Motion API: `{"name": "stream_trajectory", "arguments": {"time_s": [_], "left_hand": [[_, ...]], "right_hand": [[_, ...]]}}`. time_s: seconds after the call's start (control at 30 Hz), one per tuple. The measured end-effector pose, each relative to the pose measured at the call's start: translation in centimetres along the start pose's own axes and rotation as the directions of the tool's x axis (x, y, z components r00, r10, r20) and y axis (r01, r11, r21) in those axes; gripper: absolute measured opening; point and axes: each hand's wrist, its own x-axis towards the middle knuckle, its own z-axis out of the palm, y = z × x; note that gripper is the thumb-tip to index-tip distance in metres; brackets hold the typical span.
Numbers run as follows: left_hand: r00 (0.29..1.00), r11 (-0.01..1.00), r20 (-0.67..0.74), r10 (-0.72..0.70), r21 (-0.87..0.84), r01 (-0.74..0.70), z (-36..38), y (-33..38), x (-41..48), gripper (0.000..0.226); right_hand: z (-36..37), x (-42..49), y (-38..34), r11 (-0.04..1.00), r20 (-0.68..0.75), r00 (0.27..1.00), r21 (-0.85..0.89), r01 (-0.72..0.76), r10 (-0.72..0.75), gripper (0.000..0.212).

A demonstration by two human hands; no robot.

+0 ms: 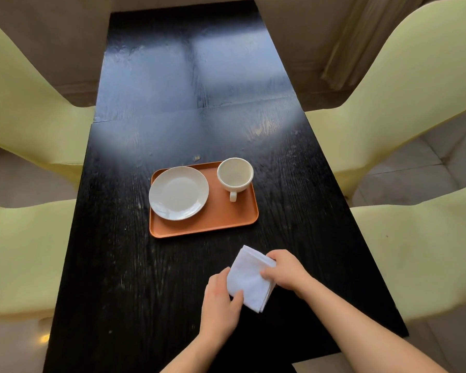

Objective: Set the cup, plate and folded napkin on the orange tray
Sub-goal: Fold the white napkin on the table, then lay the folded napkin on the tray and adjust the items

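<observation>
Pinching one folded white napkin [249, 279] with both: left hand [221, 302] clamped on its near-left corner, right hand [287, 269] clamped on its right edge, above the dark worktop [119, 265]. Sitting beyond, one orange tray [221, 216] carrying one white plate [178, 193] at left and one white cup [235, 175] at far right, handle pointing nearward. Flanking the worktop, four pale yellow chairs [24, 251].
</observation>
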Motion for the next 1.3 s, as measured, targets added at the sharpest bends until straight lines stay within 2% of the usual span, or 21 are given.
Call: {"name": "stream_trajectory", "arguments": {"time_s": [0.17, 0.27, 0.33, 0.37, 0.43, 0.47, 0.53, 0.63, 0.8, 1.0, 1.2, 1.3], "left_hand": [[0.978, 0.963, -0.014, -0.207, -0.179, 0.201, -1.0, 1.0, 1.3, 0.075], [0.954, 0.906, -0.019, -0.3, -0.319, 0.279, -1.5, 1.3, 1.9, 0.085], [0.931, 0.822, 0.042, -0.363, -0.457, 0.34, -1.6, 1.5, 2.1, 0.088], [0.914, 0.755, 0.105, -0.392, -0.531, 0.385, -1.6, 1.5, 2.2, 0.084], [0.873, 0.608, 0.268, -0.409, -0.634, 0.479, -1.7, 1.5, 2.6, 0.061], [0.865, 0.564, 0.317, -0.39, -0.66, 0.496, -1.8, 1.4, 2.8, 0.047], [0.88, 0.539, 0.312, -0.357, -0.7, 0.467, -2.0, 1.3, 3.1, 0.026], [0.9, 0.578, 0.228, -0.372, -0.702, 0.416, -2.3, 1.2, 3.5, 0.014], [0.928, 0.667, 0.134, -0.348, -0.659, 0.346, -3.8, 2.1, 5.4, 0.013], [0.941, 0.76, -0.002, -0.337, -0.591, 0.271, -5.6, 3.8, 10.6, 0.028], [0.916, 0.856, -0.141, -0.375, -0.433, 0.284, -6.1, 3.8, 14.6, 0.036], [0.926, 0.891, -0.194, -0.323, -0.391, 0.229, -6.0, 3.9, 14.7, 0.036]], "right_hand": [[0.7, -1.1, 1.0, 0.902, 0.083, 0.992, 0.415, -0.119, 0.093, 0.012], [1.1, -1.8, 0.8, 0.773, 0.083, 0.992, 0.621, -0.13, 0.1, 0.015], [1.4, -2.2, 0.3, 0.678, 0.082, 0.991, 0.723, -0.133, 0.107, 0.018], [1.5, -2.3, 0.0, 0.638, 0.082, 0.991, 0.758, -0.131, 0.105, 0.017], [1.7, -2.5, -0.5, 0.578, 0.083, 0.992, 0.807, -0.12, 0.09, 0.016], [1.8, -2.5, -0.7, 0.555, 0.081, 0.993, 0.824, -0.113, 0.082, 0.016], [1.9, -2.4, -1.0, 0.528, 0.074, 0.995, 0.843, -0.101, 0.071, 0.016], [1.9, -2.3, -1.3, 0.555, 0.064, 0.996, 0.827, -0.086, 0.058, 0.017], [1.4, -1.4, -2.8, 0.628, -0.009, 0.999, 0.778, -0.023, 0.048, 0.015], [0.4, 1.4, -5.7, 0.692, -0.107, 0.99, 0.721, 0.016, 0.088, 0.014], [1.4, 4.0, -7.4, 0.663, -0.13, 0.978, 0.749, -0.012, 0.164, 0.013], [2.0, 4.5, -7.4, 0.657, -0.161, 0.972, 0.754, 0.011, 0.169, 0.018]]}}
